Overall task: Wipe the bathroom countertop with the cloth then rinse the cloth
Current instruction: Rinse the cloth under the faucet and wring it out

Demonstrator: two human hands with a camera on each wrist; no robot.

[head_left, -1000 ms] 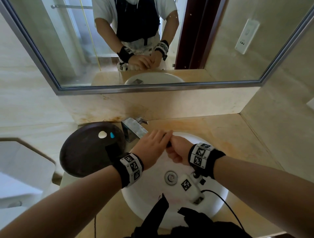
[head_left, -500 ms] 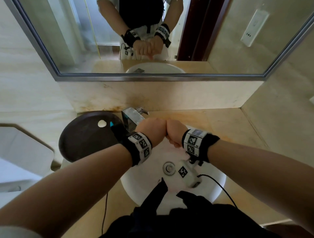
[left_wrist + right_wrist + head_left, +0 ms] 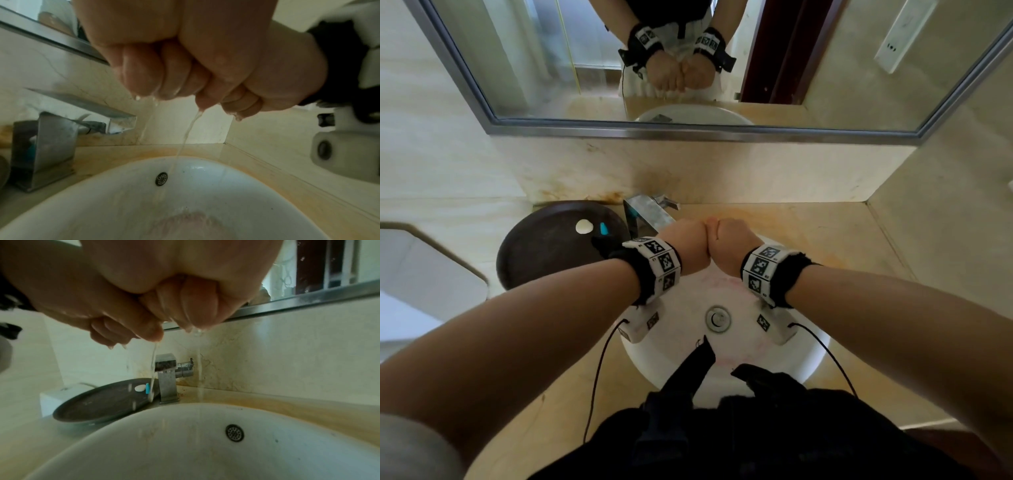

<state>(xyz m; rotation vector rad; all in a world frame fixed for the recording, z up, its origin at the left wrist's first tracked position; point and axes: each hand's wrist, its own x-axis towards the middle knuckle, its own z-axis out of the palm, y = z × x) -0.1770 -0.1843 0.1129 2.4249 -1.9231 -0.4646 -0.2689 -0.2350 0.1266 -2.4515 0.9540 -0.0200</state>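
L hand (image 3: 683,246) & R hand (image 3: 729,246) are tight fists, knuckles pressed together above the back of the white sink (image 3: 815,359), just in front of the tap (image 3: 645,214). Each grip is closed hard; water (image 3: 185,134) streams from between the fingers into the bowl. The cloth is buried inside the fists, none of it shows. Bare table (image 3: 825,233) to the R up to the wall corner; on the L a dark round tray (image 3: 544,246) sits against the sink rim. Wristbands (image 3: 661,263) carry b/w square codes, no readable text. Mirror (image 3: 688,128) crops the person at the top.
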